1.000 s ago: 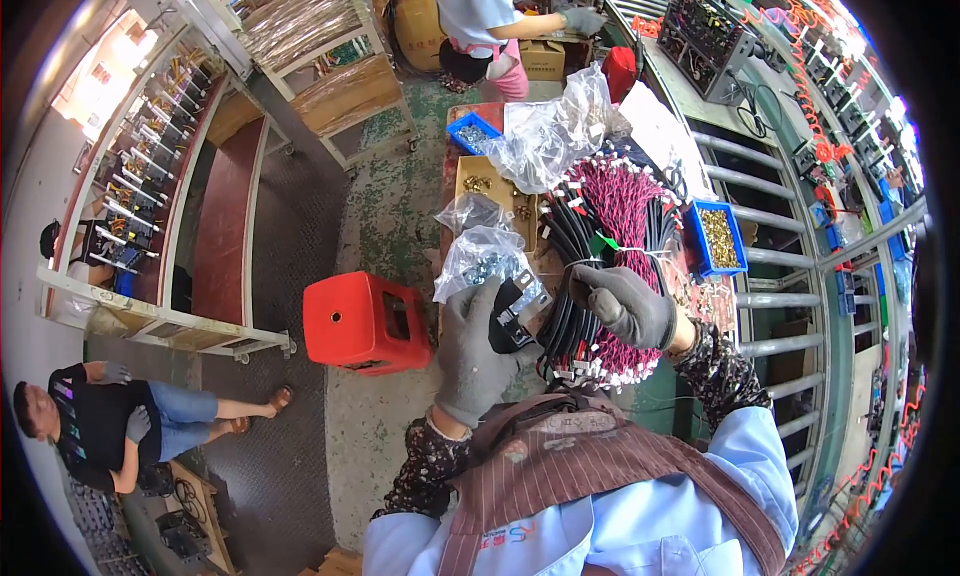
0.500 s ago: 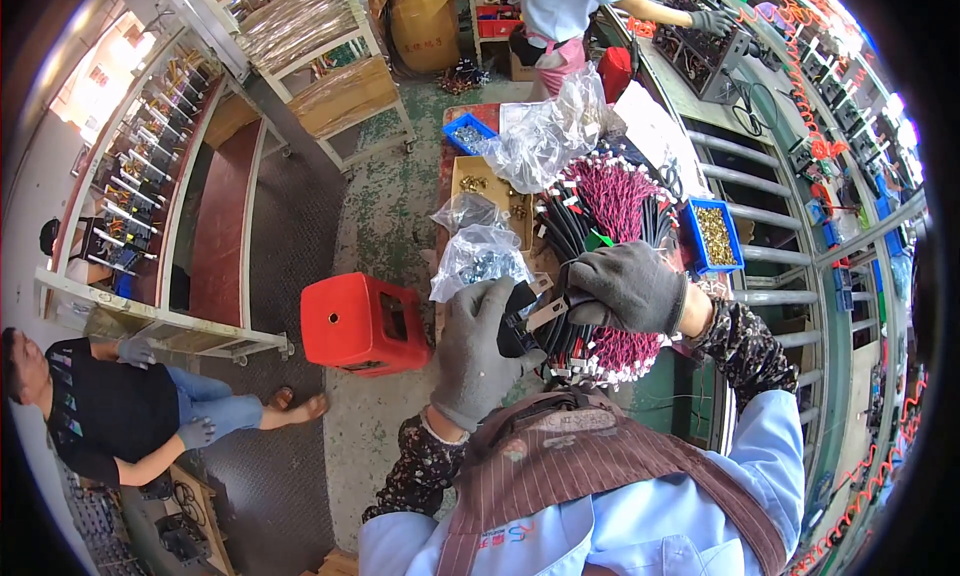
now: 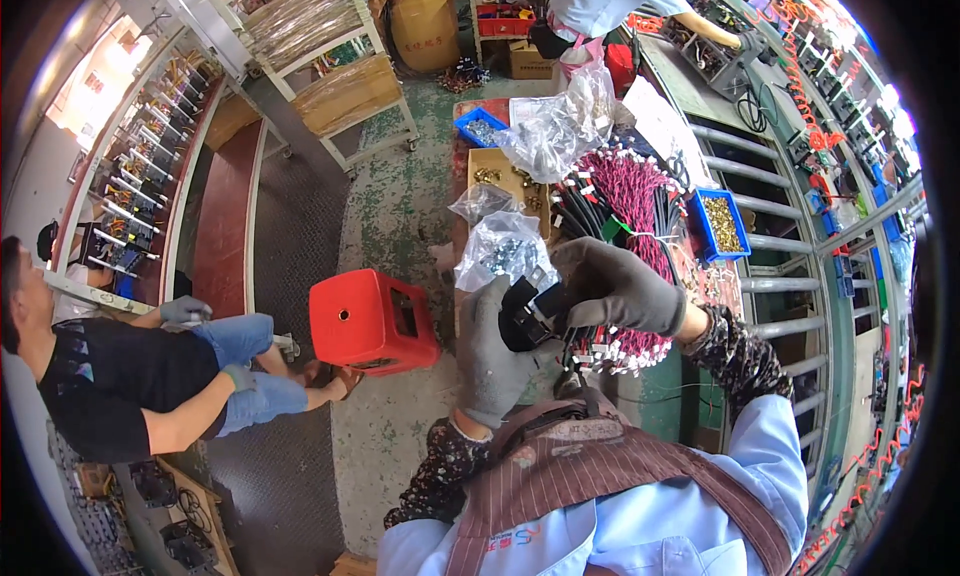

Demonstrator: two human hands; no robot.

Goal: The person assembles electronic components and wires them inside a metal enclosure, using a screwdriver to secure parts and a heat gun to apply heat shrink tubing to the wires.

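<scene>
My left hand (image 3: 488,354), in a grey work glove, is closed round a black part (image 3: 520,318) with bare metal showing at its right side. My right hand (image 3: 630,294), gloved alike, has curled fingers at a small dark piece (image 3: 550,300) held against that part. The exact kind of both pieces cannot be made out. Beyond my hands lie bundled pink-and-black wires (image 3: 625,191) with white ends, and a green tie (image 3: 612,228) round them. Thick black cables (image 3: 580,214) lie next to the bundle. A clear plastic bag (image 3: 500,251) of small parts sits just past my left hand.
A blue bin (image 3: 741,221) of brass-coloured parts stands right of the wires. Farther off are a cardboard tray (image 3: 490,159) and another blue bin (image 3: 468,119). A red stool (image 3: 345,316) stands at left, near a seated person (image 3: 120,376). Another person (image 3: 610,11) works beside the roller conveyor (image 3: 770,241).
The two black pieces have come together, and the metal strips between my hands show less. The seated person has moved closer to the stool. The far person has leaned right.
</scene>
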